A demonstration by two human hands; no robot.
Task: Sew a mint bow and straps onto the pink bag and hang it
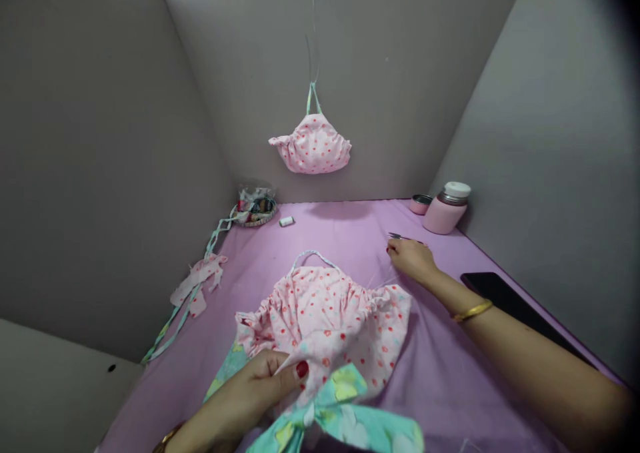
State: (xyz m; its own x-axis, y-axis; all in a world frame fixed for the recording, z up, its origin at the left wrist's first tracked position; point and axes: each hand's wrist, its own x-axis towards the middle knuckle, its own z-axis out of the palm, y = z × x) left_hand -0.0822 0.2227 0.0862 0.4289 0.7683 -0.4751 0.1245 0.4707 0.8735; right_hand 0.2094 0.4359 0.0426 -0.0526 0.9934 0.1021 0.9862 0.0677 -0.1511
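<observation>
A small pink dotted dress (320,300) lies spread in front of me, with a gathered neckline, a thin twisted neck strap and a turquoise floral bow (340,403). My left hand (265,380) pinches its cloth between thumb and fingers, just above the bow. Out to the right, my right hand (413,258) is closed above the cloth. Faint thread (385,282) runs between the dress's right gathers and that hand; what the fingers hold is too small to make out. Just beyond them lie small scissors (395,236), partly hidden by the hand.
A matching pink top (315,146) hangs from a cord at the back panel. Left on the purple cloth (345,223) are fabric scraps (200,280), a basket of sewing bits (255,213) and a white spool (287,222). Right: pink jar (447,210), round tin (420,204), black phone (505,300).
</observation>
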